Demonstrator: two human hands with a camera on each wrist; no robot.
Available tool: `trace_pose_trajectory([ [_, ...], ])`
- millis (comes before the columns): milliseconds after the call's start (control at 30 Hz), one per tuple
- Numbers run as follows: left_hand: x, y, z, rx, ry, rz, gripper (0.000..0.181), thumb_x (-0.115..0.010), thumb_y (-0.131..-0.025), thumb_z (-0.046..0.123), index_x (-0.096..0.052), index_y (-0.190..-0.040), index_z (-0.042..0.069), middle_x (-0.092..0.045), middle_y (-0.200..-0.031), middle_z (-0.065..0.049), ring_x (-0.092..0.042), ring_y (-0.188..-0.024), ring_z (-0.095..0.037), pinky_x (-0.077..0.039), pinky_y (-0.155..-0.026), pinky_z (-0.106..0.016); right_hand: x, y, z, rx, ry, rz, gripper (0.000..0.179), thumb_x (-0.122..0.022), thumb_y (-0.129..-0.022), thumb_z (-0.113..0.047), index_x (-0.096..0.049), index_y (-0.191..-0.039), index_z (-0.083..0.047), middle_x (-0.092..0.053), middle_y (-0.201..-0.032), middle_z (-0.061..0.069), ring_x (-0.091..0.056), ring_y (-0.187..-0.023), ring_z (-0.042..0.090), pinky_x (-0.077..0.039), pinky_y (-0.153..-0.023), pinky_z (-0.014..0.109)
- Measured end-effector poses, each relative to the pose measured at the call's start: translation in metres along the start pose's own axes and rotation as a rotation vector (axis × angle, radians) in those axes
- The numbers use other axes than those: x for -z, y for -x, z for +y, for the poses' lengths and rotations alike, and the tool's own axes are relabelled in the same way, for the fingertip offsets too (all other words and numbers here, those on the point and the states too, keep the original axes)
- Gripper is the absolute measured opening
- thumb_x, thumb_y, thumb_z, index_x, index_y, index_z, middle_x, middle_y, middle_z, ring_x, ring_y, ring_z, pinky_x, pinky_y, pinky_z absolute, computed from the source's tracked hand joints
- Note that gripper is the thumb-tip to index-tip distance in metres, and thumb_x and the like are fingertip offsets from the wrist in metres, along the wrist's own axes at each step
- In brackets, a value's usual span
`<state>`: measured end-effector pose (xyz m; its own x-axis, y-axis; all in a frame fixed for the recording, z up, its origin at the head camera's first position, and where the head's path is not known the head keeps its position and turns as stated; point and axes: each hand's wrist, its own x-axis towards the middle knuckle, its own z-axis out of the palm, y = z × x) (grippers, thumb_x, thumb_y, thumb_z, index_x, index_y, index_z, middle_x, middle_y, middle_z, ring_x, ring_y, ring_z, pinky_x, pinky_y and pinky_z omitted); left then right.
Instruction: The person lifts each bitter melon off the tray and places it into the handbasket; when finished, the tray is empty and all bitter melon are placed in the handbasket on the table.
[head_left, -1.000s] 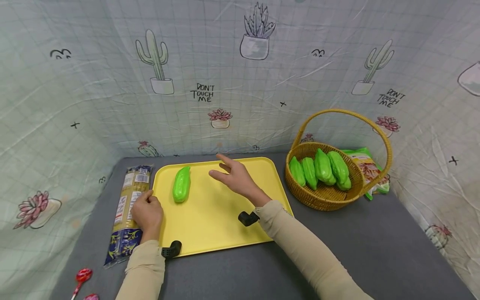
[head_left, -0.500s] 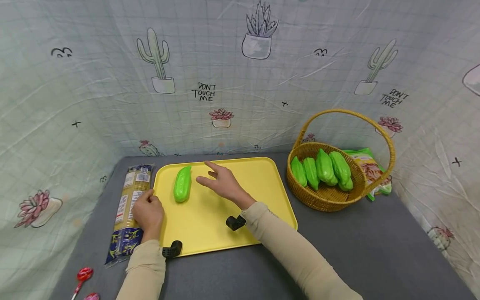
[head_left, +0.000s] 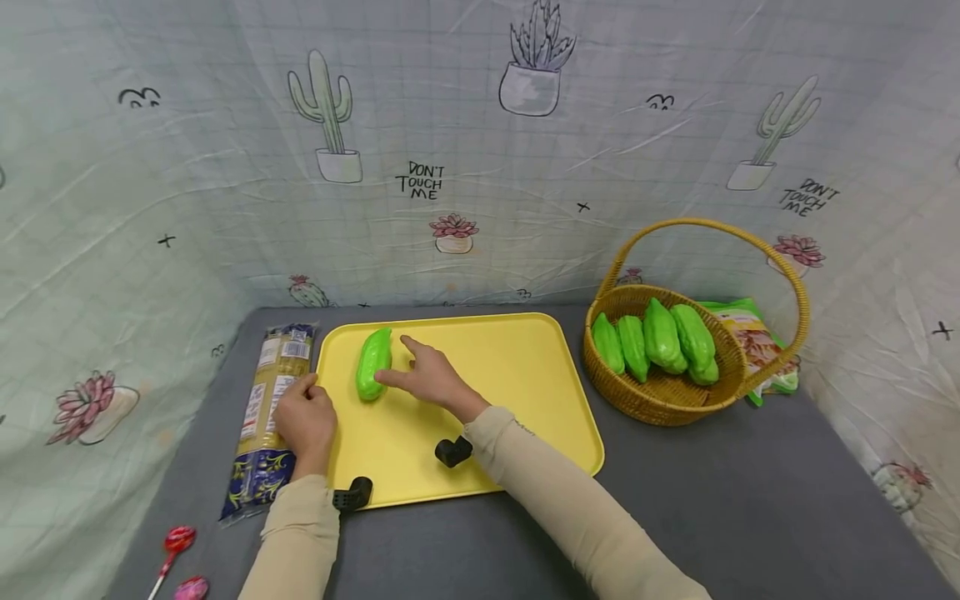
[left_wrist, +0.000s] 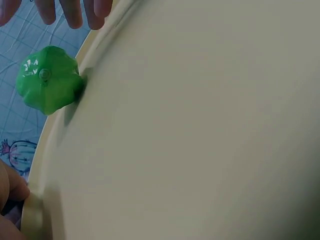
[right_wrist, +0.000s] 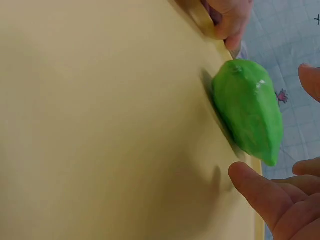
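Observation:
A glossy green papaya-like fruit lies in the left part of a yellow tray, its pointed end away from me. My right hand is just to its right. Thumb and fingers are spread around the near side of the fruit in the right wrist view, with gaps still visible. My left hand grips the tray's left rim with curled fingers. In the left wrist view only part of this left hand shows, at the rim.
A wicker basket holding several similar green fruits stands right of the tray, its tall handle upright. Behind it lies a green food packet. Left of the tray is a pasta-like packet. Lollipops lie near the front left.
My right hand has moved left across the tray to the green fruit. The left hand stays at the tray's rim. The head view has shifted slightly.

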<state>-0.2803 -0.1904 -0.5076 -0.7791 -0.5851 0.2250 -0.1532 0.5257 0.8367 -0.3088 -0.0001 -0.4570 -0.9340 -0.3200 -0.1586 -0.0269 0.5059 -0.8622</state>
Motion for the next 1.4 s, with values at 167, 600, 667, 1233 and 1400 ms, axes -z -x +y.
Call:
trace_pose_trajectory([
  [167, -0.004, 0.002, 0.002, -0.014, 0.0, 0.001, 0.034, -0.048, -0.097, 0.002, -0.073, -0.118, -0.007, -0.071, -0.121, -0.027, -0.064, -0.115, -0.048, -0.05, -0.1, -0.059, -0.008, -0.002, 0.004, -0.011, 0.023, 0.027, 0.093, -0.072, -0.091, -0.049, -0.025, -0.163, -0.014, -0.038, -0.164, 0.01, -0.053, -0.141, 0.033, -0.052, -0.109, 0.044],
  [600, -0.005, 0.001, 0.001, -0.015, -0.002, -0.002, 0.033, -0.049, -0.098, 0.003, -0.073, -0.119, -0.006, -0.07, -0.121, -0.027, -0.064, -0.115, -0.048, -0.049, -0.102, -0.059, -0.024, -0.008, -0.003, 0.024, 0.121, 0.076, 0.096, -0.076, -0.089, -0.046, -0.024, -0.164, -0.014, -0.056, -0.15, 0.011, -0.062, -0.124, 0.023, -0.052, -0.1, 0.033],
  [667, -0.005, 0.001, 0.001, -0.012, -0.003, 0.0, 0.033, -0.049, -0.098, 0.003, -0.073, -0.119, -0.006, -0.07, -0.121, -0.027, -0.064, -0.115, -0.048, -0.049, -0.102, -0.059, -0.026, -0.009, -0.003, 0.023, 0.14, 0.078, 0.096, -0.077, -0.089, -0.045, -0.026, -0.163, -0.014, -0.059, -0.146, 0.011, -0.064, -0.118, 0.021, -0.053, -0.095, 0.031],
  [1233, -0.003, -0.001, 0.0, 0.025, -0.012, -0.016, 0.033, -0.049, -0.1, 0.005, -0.071, -0.122, -0.006, -0.07, -0.124, -0.027, -0.064, -0.116, -0.046, -0.049, -0.104, -0.057, -0.036, -0.014, -0.006, 0.048, 0.212, 0.064, 0.091, -0.076, -0.091, -0.039, -0.026, -0.163, -0.018, -0.059, -0.146, 0.01, -0.065, -0.114, 0.019, -0.053, -0.094, 0.029],
  [1400, -0.002, -0.002, 0.0, 0.023, -0.018, -0.016, 0.032, -0.05, -0.1, 0.004, -0.071, -0.121, -0.006, -0.07, -0.124, -0.027, -0.064, -0.116, -0.047, -0.049, -0.103, -0.058, -0.038, -0.015, -0.006, 0.053, 0.201, 0.064, 0.09, -0.076, -0.092, -0.037, -0.026, -0.163, -0.016, -0.057, -0.149, 0.01, -0.064, -0.119, 0.02, -0.053, -0.095, 0.029],
])
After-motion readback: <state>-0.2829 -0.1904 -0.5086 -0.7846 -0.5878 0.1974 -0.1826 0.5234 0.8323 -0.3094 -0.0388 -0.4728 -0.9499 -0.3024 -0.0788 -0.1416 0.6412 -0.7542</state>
